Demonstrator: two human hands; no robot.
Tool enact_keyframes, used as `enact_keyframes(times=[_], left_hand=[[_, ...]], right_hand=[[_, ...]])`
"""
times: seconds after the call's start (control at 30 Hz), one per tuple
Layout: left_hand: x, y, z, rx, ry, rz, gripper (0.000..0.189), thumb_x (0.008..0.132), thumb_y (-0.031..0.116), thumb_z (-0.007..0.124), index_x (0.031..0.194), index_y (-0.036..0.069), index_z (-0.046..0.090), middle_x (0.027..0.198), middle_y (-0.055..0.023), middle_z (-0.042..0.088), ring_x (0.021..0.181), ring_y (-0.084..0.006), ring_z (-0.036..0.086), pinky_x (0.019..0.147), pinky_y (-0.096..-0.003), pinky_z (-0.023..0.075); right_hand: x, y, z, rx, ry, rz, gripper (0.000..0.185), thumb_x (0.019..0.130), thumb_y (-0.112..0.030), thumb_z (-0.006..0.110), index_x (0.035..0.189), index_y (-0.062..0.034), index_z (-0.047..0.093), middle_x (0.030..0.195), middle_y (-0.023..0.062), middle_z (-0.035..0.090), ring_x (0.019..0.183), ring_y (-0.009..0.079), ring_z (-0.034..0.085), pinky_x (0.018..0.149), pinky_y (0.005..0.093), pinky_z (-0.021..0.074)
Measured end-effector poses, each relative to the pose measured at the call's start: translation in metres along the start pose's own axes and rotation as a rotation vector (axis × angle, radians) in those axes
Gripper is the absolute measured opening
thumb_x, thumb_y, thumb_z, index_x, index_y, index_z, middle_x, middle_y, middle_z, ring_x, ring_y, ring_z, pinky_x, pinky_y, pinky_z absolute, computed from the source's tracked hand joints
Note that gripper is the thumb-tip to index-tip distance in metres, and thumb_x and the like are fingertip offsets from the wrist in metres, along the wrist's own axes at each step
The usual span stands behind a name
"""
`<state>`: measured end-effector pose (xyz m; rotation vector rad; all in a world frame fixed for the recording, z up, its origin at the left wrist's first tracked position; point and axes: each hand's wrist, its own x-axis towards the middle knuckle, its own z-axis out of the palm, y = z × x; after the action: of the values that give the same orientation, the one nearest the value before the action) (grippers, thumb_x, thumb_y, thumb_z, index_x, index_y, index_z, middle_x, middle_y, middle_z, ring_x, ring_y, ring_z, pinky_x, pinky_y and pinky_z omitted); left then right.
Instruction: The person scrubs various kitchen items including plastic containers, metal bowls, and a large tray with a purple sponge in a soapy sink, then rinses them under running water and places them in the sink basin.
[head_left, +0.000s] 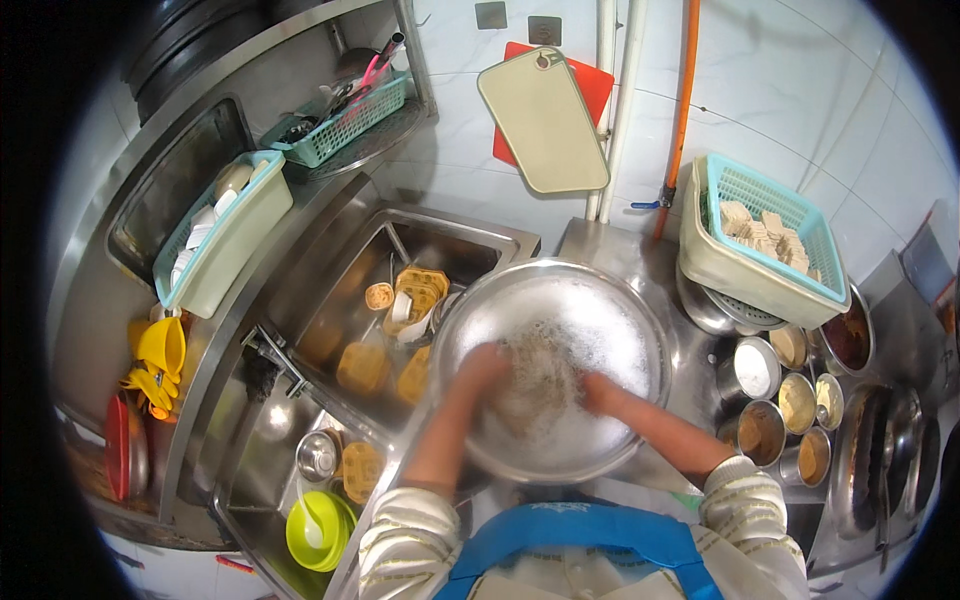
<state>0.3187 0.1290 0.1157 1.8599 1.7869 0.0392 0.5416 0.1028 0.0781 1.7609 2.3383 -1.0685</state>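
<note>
A large round stainless-steel basin (555, 465) stands in front of me, holding cloudy, foamy water with a blurred brownish mass in its middle. My left hand (487, 366) reaches into the left part of the basin at the edge of that mass. On the other side of it, my right hand (598, 394) dips in at the right. Fingers of both hands are blurred or under the water, so whether they grip anything is hidden.
Left of the basin, a steel sink (315, 300) holds yellow-brown containers; green bowls (319, 532) lie in the nearer sink. On the right are metal pots of powders (756, 367) and a blue basket (772, 176) of pale slices. Cutting boards (544, 124) hang on the wall.
</note>
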Motion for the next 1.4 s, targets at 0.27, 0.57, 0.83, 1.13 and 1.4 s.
enact_keyframes(times=[0.27, 0.57, 0.83, 1.13, 1.4], left_hand=[[-0.004, -0.002, 0.007, -0.499, -0.160, 0.068, 0.030, 0.069, 0.015, 0.060, 0.096, 0.003, 0.058, 0.085, -0.0134, 0.061, 0.079, -0.0211, 0.057, 0.070, -0.0328, 0.0440], [-0.046, 0.031, -0.024, -0.721, 0.466, 0.126, 0.021, 0.074, 0.016, 0.058, 0.091, 0.004, 0.057, 0.070, -0.0115, 0.059, 0.063, -0.0206, 0.056, 0.061, -0.0318, 0.0431], [-0.091, 0.011, -0.074, -0.378, 0.951, 0.283, 0.017, 0.079, 0.013, 0.054, 0.094, 0.005, 0.057, 0.086, -0.0143, 0.059, 0.076, -0.0243, 0.057, 0.069, -0.0307, 0.0435], [-0.138, -0.151, -0.093, -0.901, 1.347, 0.024, 0.020, 0.079, 0.012, 0.055, 0.095, 0.001, 0.053, 0.085, -0.0059, 0.054, 0.078, -0.0140, 0.049, 0.072, -0.0265, 0.0396], [-0.188, -0.368, 0.066, -0.769, 1.534, -0.570, 0.029, 0.083, 0.025, 0.047, 0.099, 0.001, 0.053, 0.090, -0.0122, 0.057, 0.079, -0.0242, 0.054, 0.073, -0.0326, 0.0427]], right_hand=[[0.011, 0.007, 0.001, 0.208, 0.572, -0.243, 0.033, 0.065, 0.003, 0.048, 0.098, 0.0001, 0.053, 0.090, 0.0218, 0.056, 0.086, 0.0330, 0.054, 0.075, 0.0366, 0.0439], [0.030, -0.013, -0.012, 0.685, 0.972, -0.266, 0.038, 0.061, 0.009, 0.046, 0.095, -0.0027, 0.056, 0.088, 0.0178, 0.053, 0.084, 0.0335, 0.052, 0.078, 0.0346, 0.0423], [0.020, 0.006, -0.016, 0.280, 0.895, -0.190, 0.037, 0.059, 0.010, 0.049, 0.093, -0.0039, 0.057, 0.087, 0.0157, 0.053, 0.085, 0.0311, 0.052, 0.077, 0.0325, 0.0430], [0.011, 0.039, -0.011, 0.078, 0.274, -0.220, 0.071, 0.060, -0.011, 0.069, 0.122, -0.0008, 0.036, 0.113, 0.0193, 0.049, 0.110, 0.0339, 0.042, 0.097, 0.0370, 0.0263], [0.019, 0.017, -0.012, 0.237, 0.105, -0.040, 0.063, 0.062, 0.003, 0.059, 0.121, 0.0050, 0.036, 0.111, 0.0180, 0.051, 0.102, 0.0229, 0.050, 0.089, 0.0277, 0.0368]])
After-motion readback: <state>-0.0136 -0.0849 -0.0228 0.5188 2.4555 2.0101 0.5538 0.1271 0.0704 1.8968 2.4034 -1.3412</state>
